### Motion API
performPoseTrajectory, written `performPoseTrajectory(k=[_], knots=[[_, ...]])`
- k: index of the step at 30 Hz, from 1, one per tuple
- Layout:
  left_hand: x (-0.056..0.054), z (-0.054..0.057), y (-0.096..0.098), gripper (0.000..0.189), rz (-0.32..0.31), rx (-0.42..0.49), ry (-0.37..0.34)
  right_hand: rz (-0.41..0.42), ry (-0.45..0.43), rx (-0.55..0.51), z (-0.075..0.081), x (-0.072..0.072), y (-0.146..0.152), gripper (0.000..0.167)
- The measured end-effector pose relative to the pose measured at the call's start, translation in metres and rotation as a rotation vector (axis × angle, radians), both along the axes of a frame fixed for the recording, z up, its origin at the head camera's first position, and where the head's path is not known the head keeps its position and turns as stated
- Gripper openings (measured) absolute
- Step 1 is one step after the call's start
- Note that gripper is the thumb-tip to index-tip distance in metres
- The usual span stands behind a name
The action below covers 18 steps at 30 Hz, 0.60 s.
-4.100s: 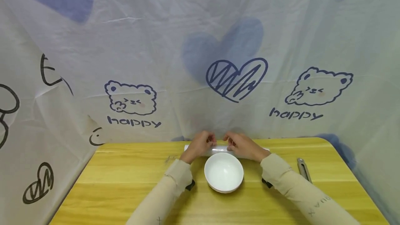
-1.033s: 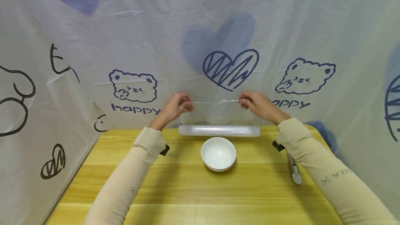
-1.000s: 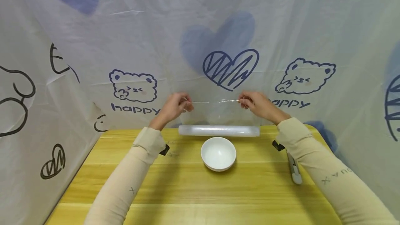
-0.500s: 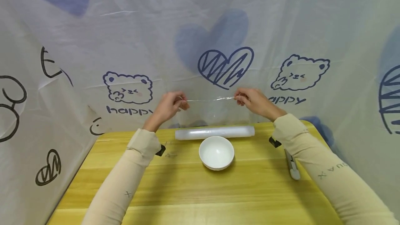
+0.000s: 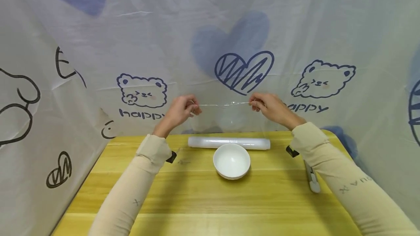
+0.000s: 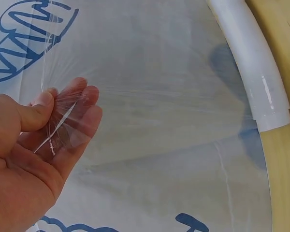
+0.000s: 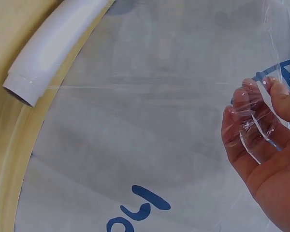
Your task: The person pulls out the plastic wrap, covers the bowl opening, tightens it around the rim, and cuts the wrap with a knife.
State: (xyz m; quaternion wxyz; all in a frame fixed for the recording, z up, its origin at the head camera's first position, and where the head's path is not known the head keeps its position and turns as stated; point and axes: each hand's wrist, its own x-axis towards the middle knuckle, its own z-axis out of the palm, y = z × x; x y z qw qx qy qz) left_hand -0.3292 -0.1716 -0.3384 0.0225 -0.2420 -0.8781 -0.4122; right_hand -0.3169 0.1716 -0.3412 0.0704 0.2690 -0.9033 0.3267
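Observation:
Clear plastic wrap stretches between the two raised hands, its top edge a thin shiny line. My left hand pinches one corner between thumb and fingers; in the left wrist view the wrap bunches over the fingers. The other corner is pinched by my right hand, with crumpled wrap across its fingers in the right wrist view. Below them the white roll of plastic wrap lies along the table's far edge. Just in front of it stands a white bowl, overlapping the roll in the head view.
A grey utility knife lies on the wooden table, partly behind the right sleeve. A white cloth with blue drawings hangs behind the table and along its sides.
Since four seconds ago, both hands have risen from the roll and spread apart, drawing wrap up from it. Over the last second the hands barely move, while the roll has shifted slightly toward the bowl.

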Motion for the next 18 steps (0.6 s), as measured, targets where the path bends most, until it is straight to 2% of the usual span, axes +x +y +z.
performPoseTrajectory(k=[12, 18], knots=[[0.011, 0.005, -0.003, 0.011, -0.003, 0.02, -0.014, 0.008, 0.041, -0.002, 0.004, 0.005, -0.001, 0.019], [0.026, 0.01, -0.006, 0.011, -0.039, -0.019, 0.018, 0.027, 0.066, 0.016, 0.01, 0.025, 0.0, 0.017]])
